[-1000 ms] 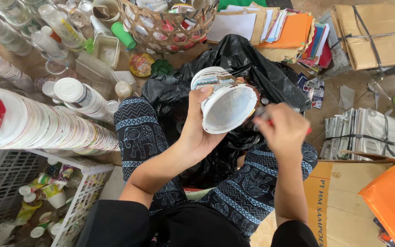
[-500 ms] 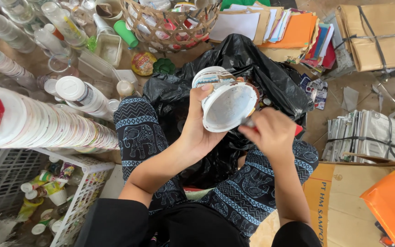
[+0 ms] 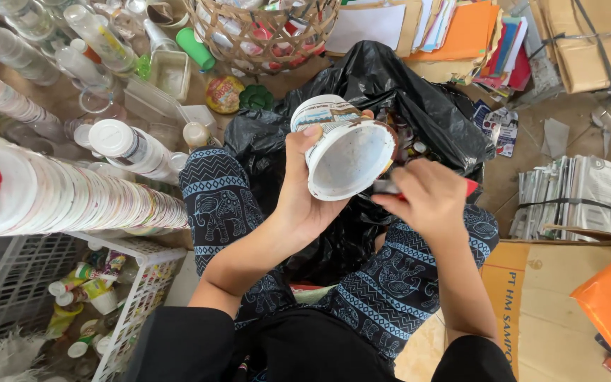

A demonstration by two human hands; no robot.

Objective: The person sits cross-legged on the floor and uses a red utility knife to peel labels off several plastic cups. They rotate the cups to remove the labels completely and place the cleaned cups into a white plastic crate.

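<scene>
Head cam: our left hand (image 3: pixel 305 194) grips the white cup (image 3: pixel 348 152) tilted over the black bag (image 3: pixel 419 99). Right hand (image 3: pixel 426 198), w/ a red tool (image 3: pixel 469 187) clenched, has moved in to the cup's rim, so scraping starts, we reckon.

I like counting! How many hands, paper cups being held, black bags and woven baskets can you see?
Hands: 2, the left hand and the right hand
Paper cup held in the left hand: 1
Black bag: 1
Woven basket: 1
Total: 5
</scene>
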